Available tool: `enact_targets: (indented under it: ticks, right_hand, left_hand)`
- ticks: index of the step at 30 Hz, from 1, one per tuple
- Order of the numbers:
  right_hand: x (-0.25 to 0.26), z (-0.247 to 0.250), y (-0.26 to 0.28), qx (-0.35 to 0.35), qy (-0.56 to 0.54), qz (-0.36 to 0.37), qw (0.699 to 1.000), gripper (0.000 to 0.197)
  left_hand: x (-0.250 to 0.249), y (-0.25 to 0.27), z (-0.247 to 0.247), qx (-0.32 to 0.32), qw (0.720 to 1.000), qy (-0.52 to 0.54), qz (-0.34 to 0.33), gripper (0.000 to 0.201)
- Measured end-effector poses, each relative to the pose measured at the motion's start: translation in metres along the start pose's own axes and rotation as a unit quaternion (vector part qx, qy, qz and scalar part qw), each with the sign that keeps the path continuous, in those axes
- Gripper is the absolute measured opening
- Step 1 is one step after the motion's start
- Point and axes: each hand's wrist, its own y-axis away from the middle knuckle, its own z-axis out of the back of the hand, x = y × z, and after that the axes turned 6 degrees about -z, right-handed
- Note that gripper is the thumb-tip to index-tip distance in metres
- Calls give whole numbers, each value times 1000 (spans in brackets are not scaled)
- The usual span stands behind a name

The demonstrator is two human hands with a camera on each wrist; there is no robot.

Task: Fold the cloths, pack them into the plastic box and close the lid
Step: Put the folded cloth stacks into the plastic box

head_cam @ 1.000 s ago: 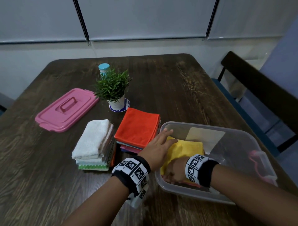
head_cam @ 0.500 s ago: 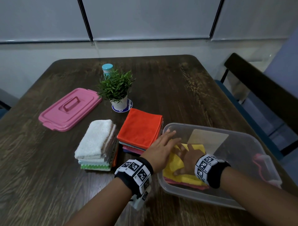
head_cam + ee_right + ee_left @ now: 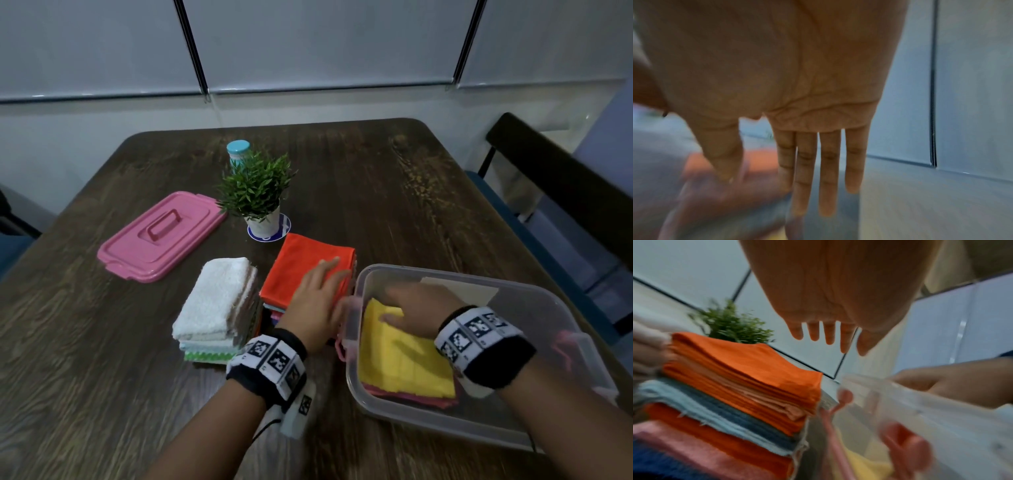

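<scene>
Yellow cloth (image 3: 404, 356) lies packed in the plastic box (image 3: 534, 298); two folded stacks and the pink lid (image 3: 161, 236) wait on the worktop — both hands are flat-fingered and hold nothing.

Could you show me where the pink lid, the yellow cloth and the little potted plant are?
pink lid (image 3: 161, 236): head view, on its top near the handle.
yellow cloth (image 3: 404, 363): head view, middle of its folded top, inside the box.
potted plant (image 3: 255, 186): head view, on its green leaves.
</scene>
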Motion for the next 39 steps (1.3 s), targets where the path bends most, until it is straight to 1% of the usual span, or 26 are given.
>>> enact_targets:
  ticks: [1, 2, 4, 6, 8, 9, 12, 14, 16, 18, 20, 22, 24, 27, 29, 31, 32, 33, 34, 35, 36, 37, 38, 39]
  right_hand:
    - [4, 17, 3, -45, -26, -3, 999, 36]
    - [9, 32, 7, -85, -57, -8, 995, 27]
    - [20, 53, 8, -145, -119, -11, 982, 21]
    - [32, 62, 3, -173, -161, 0, 972, 18]
    - [43, 61, -5, -161, -176, 6, 971, 19]
    - [47, 59, -9, -138, -176, 3, 975, 21]
    - [57, 51, -16, -50, -136, -17, 989, 36]
    - [61, 48, -17, -35, -109, -27, 993, 39]
    - [63, 47, -16, -36, -103, -34, 993, 40]
    - [62, 46, -15, -32, -104, -36, 993, 39]
    - [59, 45, -15, -31, -131, -42, 990, 37]
    - [54, 44, -17, -33, -179, -49, 982, 35]
    - [50, 44, -19, -41, -235, -54, 970, 37]
    - [47, 48, -20, -70, -306, -83, 946, 50]
    - [46, 52, -22, -84, -382, -106, 914, 62]
    - [47, 57, -24, -74, -483, -116, 865, 68]
    - [46, 58, -24, -53, -546, -114, 828, 67]
    - [49, 62, -21, -21, -614, -115, 781, 64]
    - [50, 65, -18, 16, -676, -118, 727, 64]
    - [50, 66, -14, 38, -730, -115, 673, 67]
    - [47, 66, -12, 44, -772, -105, 625, 71]
    - [43, 65, -10, 37, -805, -88, 586, 72]
    - [37, 64, -7, 24, -826, -72, 558, 69]
    - [32, 64, -2, 9, -836, -63, 544, 62]
  left_hand:
    - [9, 2, 4, -15, 999, -13, 26, 46]
    - [19, 3, 8, -21, 998, -32, 51, 45]
    - [38, 3, 12, -37, 992, -60, 109, 45]
    - [55, -2, 15, -47, 980, -65, 185, 46]
    - [69, -10, 18, -22, 967, -59, 247, 51]
    - [75, -14, 19, -7, 962, -52, 266, 53]
    - [83, -21, 24, 12, 951, -32, 308, 56]
    - [87, -25, 28, 10, 944, -41, 326, 52]
    - [91, -29, 32, 16, 940, -34, 339, 43]
    - [94, -32, 36, 15, 941, -8, 339, 28]
    - [90, -36, 43, -7, 949, 22, 314, 12]
    - [76, -40, 52, -43, 955, 67, 287, 18]
    - [51, -44, 68, -75, 956, 94, 269, 22]
    - [17, -49, 93, -102, 965, 116, 210, 16]
    - [-4, -52, 108, -116, 970, 126, 174, 16]
    - [-23, -54, 123, -130, 970, 146, 143, 15]
    - [-33, -55, 130, -138, 969, 158, 128, 15]
    - [-42, -56, 135, -144, 967, 176, 116, 15]
    - [-49, -57, 139, -150, 962, 200, 107, 16]
    - [-54, -58, 141, -157, 956, 227, 102, 17]
    - [-57, -58, 141, -164, 948, 255, 102, 18]
    - [-60, -58, 140, -167, 938, 283, 106, 18]
    - [-62, -58, 136, -167, 929, 311, 108, 18]
    - [-63, -56, 131, -163, 924, 329, 107, 20]
